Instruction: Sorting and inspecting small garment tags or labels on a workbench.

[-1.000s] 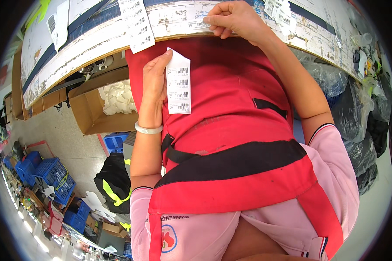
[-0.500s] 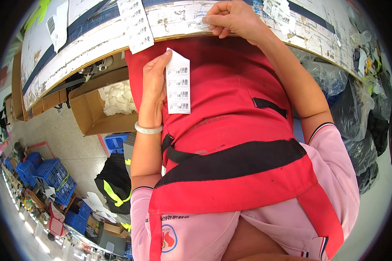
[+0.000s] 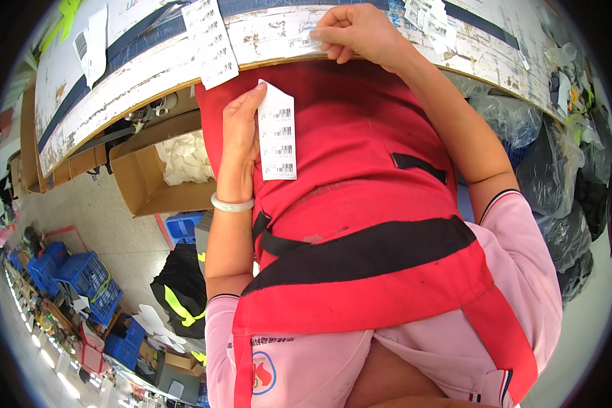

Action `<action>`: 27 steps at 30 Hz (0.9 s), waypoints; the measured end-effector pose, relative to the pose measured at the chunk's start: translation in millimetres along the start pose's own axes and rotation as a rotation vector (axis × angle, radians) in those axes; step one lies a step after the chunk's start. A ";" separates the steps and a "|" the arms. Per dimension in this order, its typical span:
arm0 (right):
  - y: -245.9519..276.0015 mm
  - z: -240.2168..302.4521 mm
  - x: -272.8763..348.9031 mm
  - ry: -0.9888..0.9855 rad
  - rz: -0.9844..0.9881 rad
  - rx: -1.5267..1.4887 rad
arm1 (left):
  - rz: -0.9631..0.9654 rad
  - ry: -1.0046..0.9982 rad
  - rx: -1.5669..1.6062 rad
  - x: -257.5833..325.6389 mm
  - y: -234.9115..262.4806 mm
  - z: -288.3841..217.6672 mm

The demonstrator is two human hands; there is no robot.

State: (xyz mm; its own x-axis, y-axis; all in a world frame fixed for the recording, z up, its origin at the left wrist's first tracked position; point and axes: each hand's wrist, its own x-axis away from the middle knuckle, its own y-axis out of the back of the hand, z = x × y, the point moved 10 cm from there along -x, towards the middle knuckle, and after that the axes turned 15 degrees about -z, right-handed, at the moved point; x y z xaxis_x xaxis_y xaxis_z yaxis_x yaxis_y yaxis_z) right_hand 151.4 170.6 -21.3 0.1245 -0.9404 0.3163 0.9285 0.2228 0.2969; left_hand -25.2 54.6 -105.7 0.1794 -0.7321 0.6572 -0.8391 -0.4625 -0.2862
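Observation:
My left hand (image 3: 241,126) pinches the folded top of a white strip of barcode labels (image 3: 277,146). The strip hangs in front of my red apron, printed side showing. Over the near edge of the worktable, my right hand (image 3: 364,37) has its thumb and forefinger pressed together on a small, pale, partly see-through label (image 3: 306,42). Part of that label is hidden by the fingertips, and it sits at or just above the tabletop. Another strip of barcode labels (image 3: 211,44) overhangs the table edge between my hands and the left side.
The worn white worktable (image 3: 136,78) spans the top. More labels (image 3: 432,26) lie right of my right hand, and a white backing sheet (image 3: 95,47) lies far left. Below stands a cardboard box (image 3: 132,180) with crumpled white paper (image 3: 183,160). Plastic bags (image 3: 554,170) crowd the right; blue crates (image 3: 85,279) stand left.
My right hand has shifted slightly left, and the small label at its fingertips looks tilted differently. The strip in my left hand sits slightly lower in view.

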 end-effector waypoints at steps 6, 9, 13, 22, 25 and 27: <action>25.6 0.6 19.9 0.044 0.008 -0.055 | -0.043 -0.033 -0.021 -1.5 2.2 0.2; 88.3 2.4 22.2 0.099 -0.195 -0.055 | -0.044 -0.066 -0.056 3.4 4.7 -4.2; 185.7 -23.1 12.5 0.185 -0.509 0.117 | 0.036 -0.097 -0.076 10.5 -3.6 -11.9; 200.6 -15.7 23.1 0.227 -0.743 0.909 | -0.025 -0.158 -0.003 32.4 -11.8 -31.3; 138.5 -10.5 34.8 0.254 -0.528 0.501 | -0.004 -0.204 -0.009 35.0 -15.3 -39.5; 56.1 -4.5 56.0 0.104 -0.158 0.109 | 0.008 -0.227 0.012 36.2 -18.3 -43.3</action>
State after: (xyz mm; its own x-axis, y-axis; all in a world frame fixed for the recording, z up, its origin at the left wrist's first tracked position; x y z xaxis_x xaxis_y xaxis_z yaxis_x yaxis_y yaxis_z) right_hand 212.0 129.3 9.0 0.0210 -0.9861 0.1650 0.8969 0.0916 0.4327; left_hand -25.5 58.2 -46.5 0.2852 -0.8288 0.4815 -0.8350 -0.4614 -0.2996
